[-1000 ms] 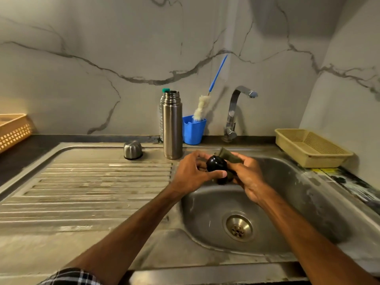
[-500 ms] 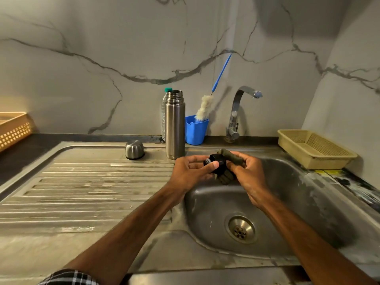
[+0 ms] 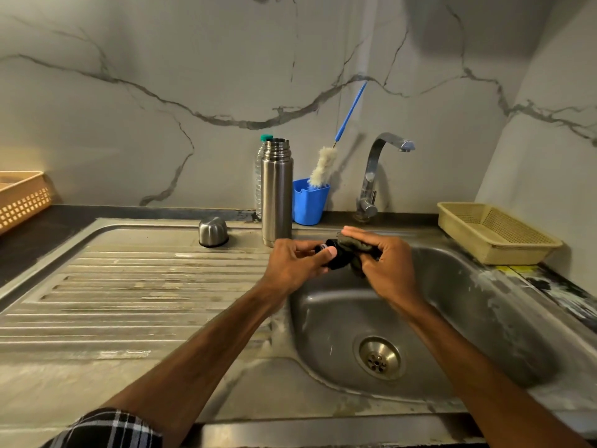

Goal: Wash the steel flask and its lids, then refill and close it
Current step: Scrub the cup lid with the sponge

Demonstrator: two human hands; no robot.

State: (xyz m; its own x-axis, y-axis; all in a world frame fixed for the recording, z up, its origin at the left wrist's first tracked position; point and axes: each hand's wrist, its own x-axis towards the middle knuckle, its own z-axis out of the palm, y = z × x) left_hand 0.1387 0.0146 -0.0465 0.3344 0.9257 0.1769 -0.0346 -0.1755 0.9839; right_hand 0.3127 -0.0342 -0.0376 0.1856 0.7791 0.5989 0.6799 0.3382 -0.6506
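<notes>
Gripping the black lid (image 3: 332, 258) in your left hand (image 3: 295, 265), your right hand (image 3: 387, 266) presses a clutched scrub pad (image 3: 355, 245) against it above the sink (image 3: 484, 318).

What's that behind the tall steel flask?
A clear plastic bottle with a green cap stands behind the steel flask, against the wall. The flask covers most of it, so its contents stay unseen.

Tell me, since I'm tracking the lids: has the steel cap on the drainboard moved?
No. The steel cap keeps its spot left of the flask.
</notes>
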